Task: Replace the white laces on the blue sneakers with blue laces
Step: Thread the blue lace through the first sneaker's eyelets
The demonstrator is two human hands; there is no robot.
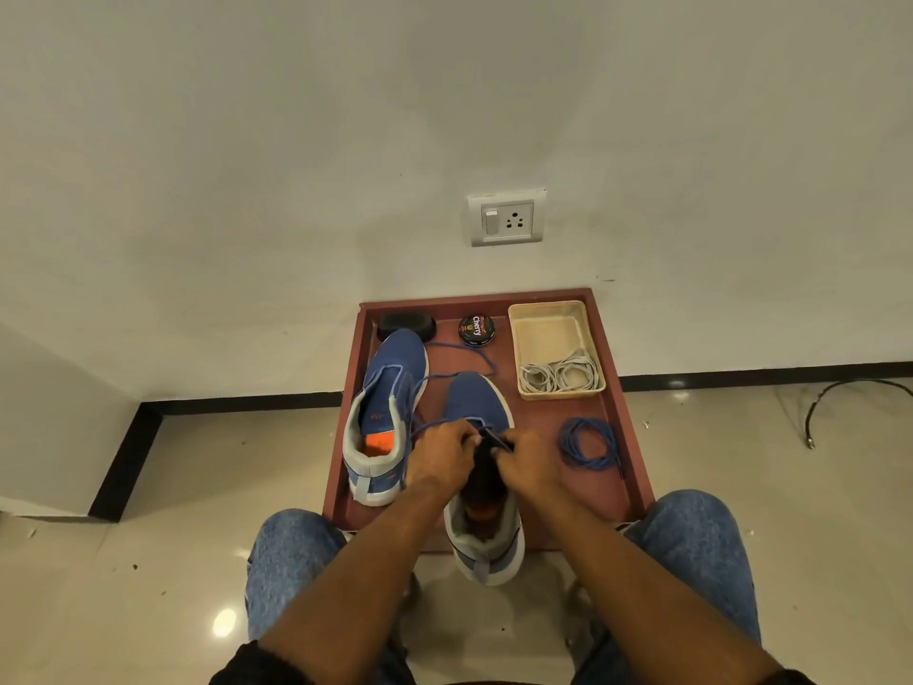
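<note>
hands over near blue sneaker [478,402] on maroon tray [623,412]: left hand [441,454] & right hand [527,462] both pinch blue lace [494,440] at eyelets. 2nd sneaker [390,383] just left, laced blue. spare blue lace coil [588,442] to right; white laces [560,377] in beige basket [553,311].

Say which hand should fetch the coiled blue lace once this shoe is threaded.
Right, probably. The coiled blue lace lies on the tray just beside the right hand, with nothing between them. The left hand would have to cross over the sneaker that both hands are lacing.
</note>
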